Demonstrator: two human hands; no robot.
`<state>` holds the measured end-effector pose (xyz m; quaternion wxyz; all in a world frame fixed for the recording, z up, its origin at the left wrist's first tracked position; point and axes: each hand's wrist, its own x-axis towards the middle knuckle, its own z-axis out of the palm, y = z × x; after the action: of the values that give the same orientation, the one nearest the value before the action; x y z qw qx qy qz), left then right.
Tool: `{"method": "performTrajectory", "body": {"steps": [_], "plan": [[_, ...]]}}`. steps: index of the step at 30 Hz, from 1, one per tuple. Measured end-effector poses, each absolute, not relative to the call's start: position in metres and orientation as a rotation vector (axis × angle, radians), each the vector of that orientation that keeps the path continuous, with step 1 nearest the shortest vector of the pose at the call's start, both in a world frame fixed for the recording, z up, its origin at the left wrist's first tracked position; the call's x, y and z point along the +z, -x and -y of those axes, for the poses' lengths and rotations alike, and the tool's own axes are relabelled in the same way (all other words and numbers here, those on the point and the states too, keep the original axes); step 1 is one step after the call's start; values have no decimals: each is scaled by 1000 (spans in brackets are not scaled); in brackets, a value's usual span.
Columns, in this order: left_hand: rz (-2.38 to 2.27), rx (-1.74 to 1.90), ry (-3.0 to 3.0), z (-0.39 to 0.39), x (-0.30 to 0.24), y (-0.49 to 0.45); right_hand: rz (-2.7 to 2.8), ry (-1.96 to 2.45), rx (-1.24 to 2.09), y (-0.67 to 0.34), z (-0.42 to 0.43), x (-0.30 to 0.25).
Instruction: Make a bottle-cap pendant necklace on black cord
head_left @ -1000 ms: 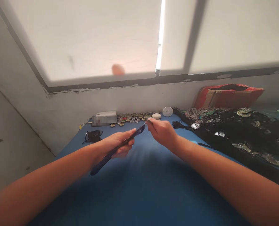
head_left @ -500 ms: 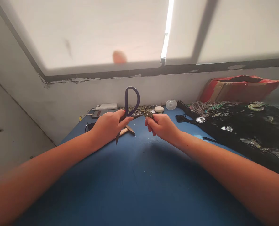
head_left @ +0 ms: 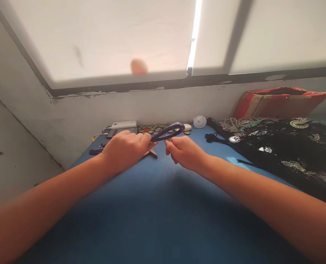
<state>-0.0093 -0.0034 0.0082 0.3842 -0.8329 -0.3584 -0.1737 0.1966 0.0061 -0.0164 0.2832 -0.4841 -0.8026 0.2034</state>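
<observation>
My left hand [head_left: 127, 148] is closed around a pair of scissors [head_left: 167, 132] with dark blue handles; one handle loop sticks out to the right and the other shows to the left of my wrist. The blade tips poke out below my fingers onto the blue table [head_left: 157, 212]. My right hand [head_left: 183, 152] is pinched on a small round object, possibly a bottle cap, held just under the scissor loop. Both hands meet near the table's middle.
Several bottle caps [head_left: 152, 128], a white power bank [head_left: 123, 124], a white round piece [head_left: 200, 121] and a black cord lie along the wall. Black fabric with round metal ornaments [head_left: 284, 146] covers the right side. A red cardboard box [head_left: 278, 102] stands behind it.
The scissors' handle loop, upright half a second ago, has tipped down to the right over my right hand. My right hand moved slightly left and closer.
</observation>
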Motion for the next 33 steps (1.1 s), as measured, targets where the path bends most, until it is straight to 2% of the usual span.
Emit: {"method": "performTrajectory", "body": {"steps": [6,20,27,33], "plan": [[1406,-474,2255,0,6,8,2159,1330,373,-192,-4,-18],[1691,-681,2624,-1,6,5,2249,1244,275,-196,-5,-31],[2004,-1018,2807,6,13,-3,2201,1173,113,-197,-6,-25],[2185,-1213,3026,11,13,-7,2167,1048,-167,-202,-13,-30]]}}
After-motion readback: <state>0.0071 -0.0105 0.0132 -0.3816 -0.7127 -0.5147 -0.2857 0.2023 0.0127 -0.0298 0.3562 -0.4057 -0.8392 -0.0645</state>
